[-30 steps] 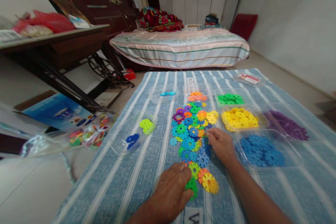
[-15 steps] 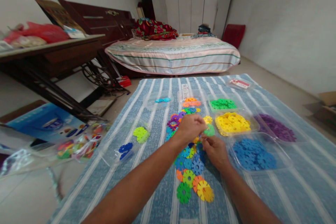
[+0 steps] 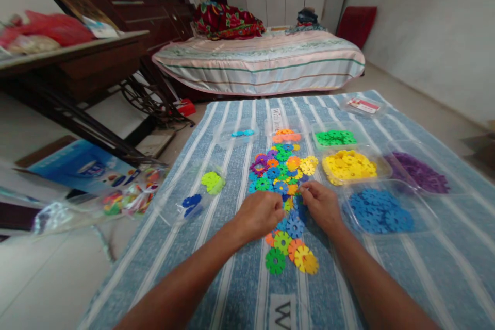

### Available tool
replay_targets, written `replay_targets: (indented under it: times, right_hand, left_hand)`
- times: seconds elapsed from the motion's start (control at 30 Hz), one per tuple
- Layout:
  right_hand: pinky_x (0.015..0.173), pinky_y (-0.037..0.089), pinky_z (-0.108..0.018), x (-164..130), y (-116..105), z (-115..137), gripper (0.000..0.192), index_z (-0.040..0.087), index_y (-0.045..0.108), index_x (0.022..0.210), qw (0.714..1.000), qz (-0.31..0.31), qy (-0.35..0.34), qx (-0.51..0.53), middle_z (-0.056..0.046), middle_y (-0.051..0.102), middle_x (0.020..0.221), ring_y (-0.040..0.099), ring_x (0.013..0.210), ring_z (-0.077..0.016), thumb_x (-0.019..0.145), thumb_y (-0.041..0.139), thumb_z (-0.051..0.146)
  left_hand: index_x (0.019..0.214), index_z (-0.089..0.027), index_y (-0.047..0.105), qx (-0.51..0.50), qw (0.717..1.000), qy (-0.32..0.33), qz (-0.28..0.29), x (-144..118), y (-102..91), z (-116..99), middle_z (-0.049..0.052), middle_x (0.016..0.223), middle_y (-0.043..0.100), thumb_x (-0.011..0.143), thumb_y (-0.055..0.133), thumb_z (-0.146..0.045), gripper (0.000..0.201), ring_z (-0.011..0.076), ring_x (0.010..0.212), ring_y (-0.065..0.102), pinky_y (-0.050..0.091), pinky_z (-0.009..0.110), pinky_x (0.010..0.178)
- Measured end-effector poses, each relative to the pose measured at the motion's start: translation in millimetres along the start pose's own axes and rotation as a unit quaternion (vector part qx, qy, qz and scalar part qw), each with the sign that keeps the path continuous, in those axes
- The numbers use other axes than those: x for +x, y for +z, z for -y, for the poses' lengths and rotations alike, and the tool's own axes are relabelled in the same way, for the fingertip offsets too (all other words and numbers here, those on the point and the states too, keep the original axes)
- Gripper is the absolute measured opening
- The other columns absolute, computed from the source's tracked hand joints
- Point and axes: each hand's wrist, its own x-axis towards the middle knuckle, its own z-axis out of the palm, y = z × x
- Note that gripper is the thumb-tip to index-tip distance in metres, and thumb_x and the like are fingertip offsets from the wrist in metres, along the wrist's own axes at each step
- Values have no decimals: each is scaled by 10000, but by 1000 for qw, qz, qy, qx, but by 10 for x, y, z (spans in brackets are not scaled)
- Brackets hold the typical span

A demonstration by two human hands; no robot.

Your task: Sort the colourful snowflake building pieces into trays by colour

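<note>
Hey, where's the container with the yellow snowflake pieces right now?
In the head view, the tray of yellow pieces sits on the striped mat, right of the mixed pile, between the green tray behind and the blue tray in front.

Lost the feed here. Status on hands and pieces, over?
Both hands, left and right, on mixed pile, fingers curled. Blue tray beside right. Nothing blocking.

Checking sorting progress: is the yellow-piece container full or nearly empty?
Full: the yellow-piece container holds a heap of yellow pieces covering its bottom.
</note>
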Motion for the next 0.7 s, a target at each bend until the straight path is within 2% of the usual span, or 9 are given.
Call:
replay_targets:
  times: [0.07, 0.13, 0.23, 0.3, 0.37, 0.43, 0.5, 0.6, 0.7]
  right_hand:
    - [519, 368, -231, -2, -9, 8, 287, 192, 646, 759, 1000, 2, -2, -8, 39, 532, 515, 499, 496, -122, 790, 482, 426]
    - [537, 378, -233, -4, -11, 11, 276, 192, 647, 770, 1000, 1, -6, -17, 37, 531, 526, 507, 511, -126, 793, 483, 412]
    - [535, 378, -231, -6, -7, 7, 273, 192, 644, 768, 1000, -4, -7, -23, 36, 526, 529, 502, 511, -126, 795, 480, 409]
    - [530, 376, -230, -6, -4, 5, 271, 192, 643, 769, 1000, -4, -5, -24, 37, 528, 523, 503, 508, -126, 793, 484, 410]
    - [528, 376, -231, -4, -4, 11, 270, 192, 646, 770, 1000, -4, -2, -22, 37, 534, 516, 507, 504, -126, 791, 489, 411]
    - [528, 376, -233, -3, -5, 21, 275, 192, 648, 762, 1000, -4, -1, -20, 37, 538, 511, 510, 500, -126, 790, 488, 414]
    - [525, 372, -234, -1, -5, 26, 279, 192, 648, 755, 1000, -5, -5, -18, 37, 542, 511, 513, 500, -127, 790, 486, 417]
    - [511, 362, -232, 4, 7, 16, 275, 192, 646, 759, 1000, -2, -12, -10, 40, 537, 510, 503, 488, -123, 790, 490, 417]
    - [496, 349, -228, 11, 29, -9, 265, 190, 641, 758, 1000, 0, -14, 2, 44, 524, 504, 483, 472, -116, 790, 498, 410]
  left_hand:
    - [603, -186, 578, 48, 997, -12, 64, -270, 48, 38, -14, 566, 570, 710, 542, -239, 125, 125, 540, 495, 338, 236, 559]
    - [683, -192, 598, 81, 992, -10, 98, -479, 127, 37, 15, 677, 621, 729, 533, -258, 103, 163, 632, 549, 383, 264, 619]
    - [884, -185, 608, 110, 989, -12, 99, -674, 282, 7, 83, 947, 647, 751, 523, -288, 189, 241, 883, 579, 418, 335, 768]
    - [952, -180, 592, 107, 990, -20, 91, -734, 366, -4, 102, 1040, 626, 753, 522, -284, 235, 259, 977, 556, 406, 361, 832]
    - [896, -183, 586, 80, 993, -28, 84, -745, 401, 6, 76, 975, 635, 734, 535, -266, 188, 235, 926, 565, 410, 341, 808]
    - [763, -184, 566, 21, 994, -49, 92, -717, 384, 40, 21, 792, 627, 692, 552, -235, 88, 181, 770, 568, 413, 280, 693]
    - [640, -176, 517, -74, 987, -74, 122, -657, 340, 93, -29, 608, 555, 646, 559, -205, 51, 126, 608, 524, 368, 221, 555]
    - [593, -170, 490, -239, 953, -95, 159, -496, 268, 175, -59, 493, 494, 604, 570, -190, 83, 88, 477, 465, 304, 191, 449]
    - [623, -160, 520, -332, 926, -105, 144, -207, 165, 149, -61, 448, 504, 596, 605, -195, 96, 82, 417, 463, 311, 183, 418]
